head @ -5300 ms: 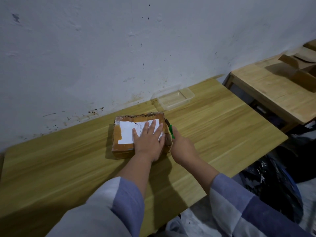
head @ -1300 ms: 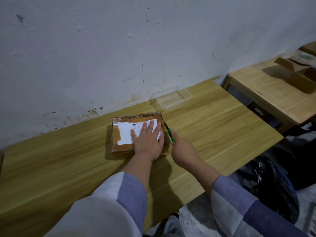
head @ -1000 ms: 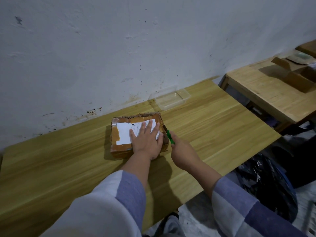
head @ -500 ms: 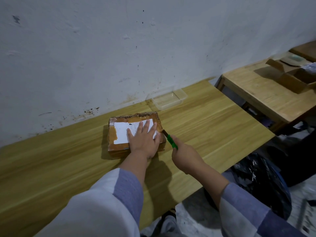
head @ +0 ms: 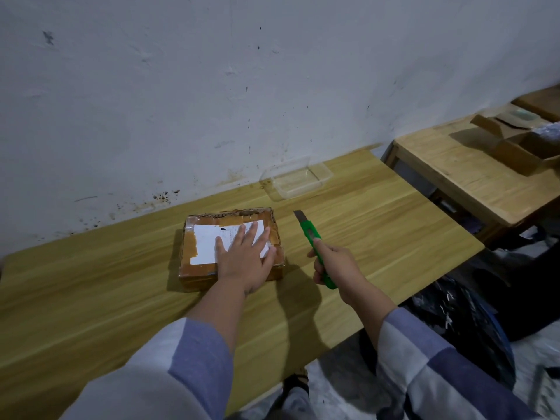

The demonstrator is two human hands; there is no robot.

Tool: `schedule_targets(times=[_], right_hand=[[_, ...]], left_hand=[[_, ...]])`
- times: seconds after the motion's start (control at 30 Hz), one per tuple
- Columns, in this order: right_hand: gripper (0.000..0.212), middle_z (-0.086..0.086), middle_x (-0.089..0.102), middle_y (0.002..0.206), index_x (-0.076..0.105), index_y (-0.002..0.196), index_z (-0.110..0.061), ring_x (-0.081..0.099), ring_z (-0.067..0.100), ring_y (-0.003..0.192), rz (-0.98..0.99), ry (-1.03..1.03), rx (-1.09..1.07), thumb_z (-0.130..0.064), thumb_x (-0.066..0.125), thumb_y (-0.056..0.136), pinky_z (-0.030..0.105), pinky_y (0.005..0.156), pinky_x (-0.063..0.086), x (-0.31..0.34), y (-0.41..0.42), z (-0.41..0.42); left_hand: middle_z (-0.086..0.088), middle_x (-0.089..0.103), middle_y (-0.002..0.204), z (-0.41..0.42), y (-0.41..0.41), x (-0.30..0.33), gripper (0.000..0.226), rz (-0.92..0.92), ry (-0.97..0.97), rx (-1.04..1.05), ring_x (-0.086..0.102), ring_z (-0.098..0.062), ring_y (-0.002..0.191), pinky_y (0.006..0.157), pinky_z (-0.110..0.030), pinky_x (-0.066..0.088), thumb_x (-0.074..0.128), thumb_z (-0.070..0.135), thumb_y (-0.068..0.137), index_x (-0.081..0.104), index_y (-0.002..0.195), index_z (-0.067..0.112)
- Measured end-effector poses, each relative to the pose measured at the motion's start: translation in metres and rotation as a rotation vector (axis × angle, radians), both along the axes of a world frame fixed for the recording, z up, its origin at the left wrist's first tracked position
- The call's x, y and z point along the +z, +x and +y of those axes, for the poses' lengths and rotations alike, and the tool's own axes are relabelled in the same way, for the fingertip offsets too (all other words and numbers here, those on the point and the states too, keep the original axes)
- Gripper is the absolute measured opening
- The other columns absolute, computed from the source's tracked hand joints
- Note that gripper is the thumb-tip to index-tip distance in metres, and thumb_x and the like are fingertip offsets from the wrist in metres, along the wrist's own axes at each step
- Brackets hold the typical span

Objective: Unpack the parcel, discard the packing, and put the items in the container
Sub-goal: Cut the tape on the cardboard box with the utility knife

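The parcel (head: 231,247), a flat brown cardboard box taped over and bearing a white label, lies on the wooden desk (head: 378,237) where it lay in the earlier frames. The left hand (head: 245,258) still presses flat on the parcel's top, its fingers (head: 253,234) straight and spread over the label, holding nothing.

The change is on the parcel's right side. Half a second ago the right hand (head: 336,263) held the green utility knife (head: 315,247) with its blade at the parcel's right edge; now the hand has drawn away to the right of the parcel, and the knife is clear of the cardboard with open desk between them. The right hand's fingers are curled round the green handle, and the short grey blade points up and away from the person, toward the wall.

The clear plastic container (head: 298,177) sits beyond the parcel, against the wall, with nothing visible inside. Farther right of the parcel a second wooden table (head: 472,174) carries an open cardboard box (head: 527,147).
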State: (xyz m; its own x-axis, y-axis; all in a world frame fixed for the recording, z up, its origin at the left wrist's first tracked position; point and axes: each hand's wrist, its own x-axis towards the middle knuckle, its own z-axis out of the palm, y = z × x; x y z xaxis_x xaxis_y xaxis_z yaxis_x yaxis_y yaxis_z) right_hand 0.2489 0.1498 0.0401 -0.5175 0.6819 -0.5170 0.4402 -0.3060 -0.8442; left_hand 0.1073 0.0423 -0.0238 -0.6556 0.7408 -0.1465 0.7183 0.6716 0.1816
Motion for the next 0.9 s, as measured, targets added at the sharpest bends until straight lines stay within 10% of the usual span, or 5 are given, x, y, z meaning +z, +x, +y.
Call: schedule_targets(times=[0.4, 0.67, 0.9], right_hand=[[0.055, 0.003, 0.063, 0.112, 0.034, 0.139, -0.015, 0.044, 0.024, 0.119, 0.013, -0.162, 0.156, -0.013, 0.058, 0.089, 0.043, 0.106, 0.031, -0.015, -0.023, -0.016], [0.012, 0.004, 0.062, 0.081, 0.057, 0.094, -0.019, 0.053, 0.024, 0.085, -0.012, 0.035, 0.082, -0.025, 0.048, 0.094, 0.038, 0.077, 0.039, -0.023, -0.048, -0.021], [0.031, 0.003, 0.061, 0.111, 0.061, 0.119, -0.025, 0.052, 0.025, 0.102, -0.052, 0.074, -0.004, -0.018, 0.059, 0.089, 0.031, 0.066, 0.042, -0.033, -0.075, -0.008]], left_hand=[[0.014, -0.006, 0.16, -0.047, -0.012, 0.001, 0.056, -0.017, 0.009, -0.006, -0.009, -0.013, 0.148, 0.116, -0.059, -0.003, 0.007, 0.06, 0.095, 0.001, 0.149, 0.045], [0.014, -0.006, 0.16, -0.049, -0.015, 0.005, 0.06, -0.048, 0.001, 0.0, -0.01, -0.012, 0.148, 0.116, -0.056, -0.007, 0.01, 0.06, 0.096, -0.003, 0.151, 0.039], [0.008, -0.003, 0.161, -0.04, -0.029, 0.014, 0.061, -0.067, 0.041, 0.062, -0.007, -0.013, 0.148, 0.118, -0.051, -0.008, 0.014, 0.054, 0.099, 0.001, 0.153, 0.027]])
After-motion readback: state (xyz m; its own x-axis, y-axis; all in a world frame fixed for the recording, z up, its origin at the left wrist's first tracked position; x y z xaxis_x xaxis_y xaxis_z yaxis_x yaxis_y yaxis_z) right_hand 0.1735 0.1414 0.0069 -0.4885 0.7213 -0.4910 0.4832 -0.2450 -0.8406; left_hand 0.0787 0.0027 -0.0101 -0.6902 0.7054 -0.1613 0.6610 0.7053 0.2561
